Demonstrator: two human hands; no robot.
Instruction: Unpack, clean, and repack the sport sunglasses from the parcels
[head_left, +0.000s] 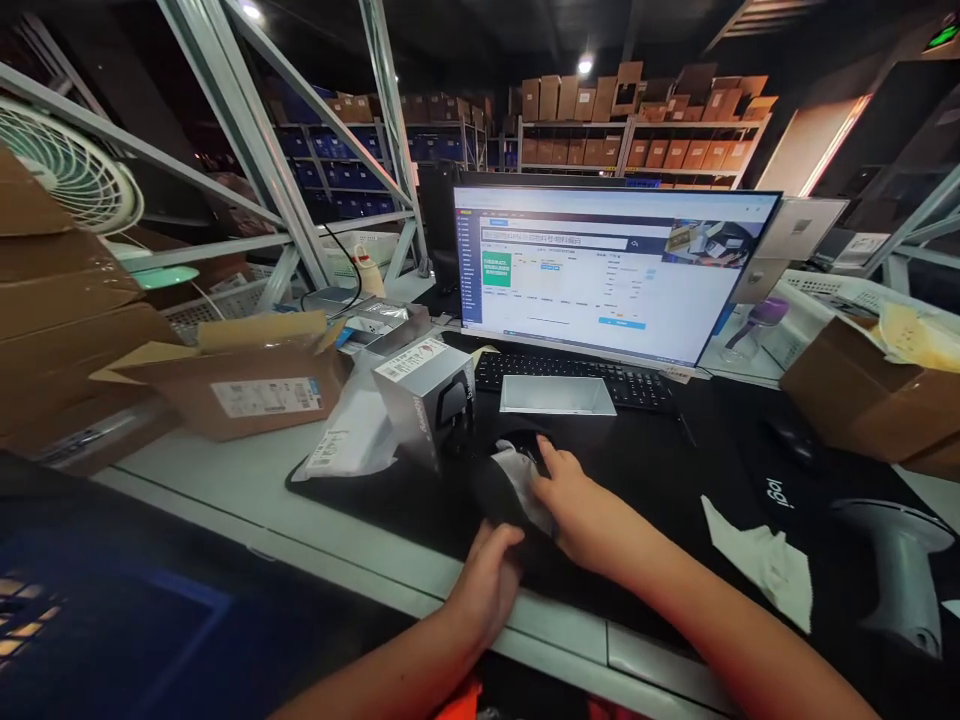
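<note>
Head view: the right hand (pixel 574 500) is closed around a glossy black item (pixel 541 440) partly covered by thin whitish wrapping paper (pixel 525 483), low over the black desk mat (pixel 637 455) near the table's front edge; its exact shape is hidden. The left hand (pixel 487 580) sits just beside it, thumb raised and fingers out of sight, so whether it grips anything cannot be told. The item looks light and stiff, probably smooth enough to slip and easily scuffed, while the paper should be soft and tear readily; a gentle hold on the solid body seems safer than one on the paper. Close on the left, an upright silver-grey printed carton (pixel 409 410) crowds that side, beside a white plastic packet (pixel 349 430). Beyond, a shallow white open tray (pixel 556 397) lies against the black keyboard (pixel 641 388), limiting forward room. Rightward are a crumpled white paper sheet (pixel 765 565) and a grey handheld scanner (pixel 904 575).
</note>
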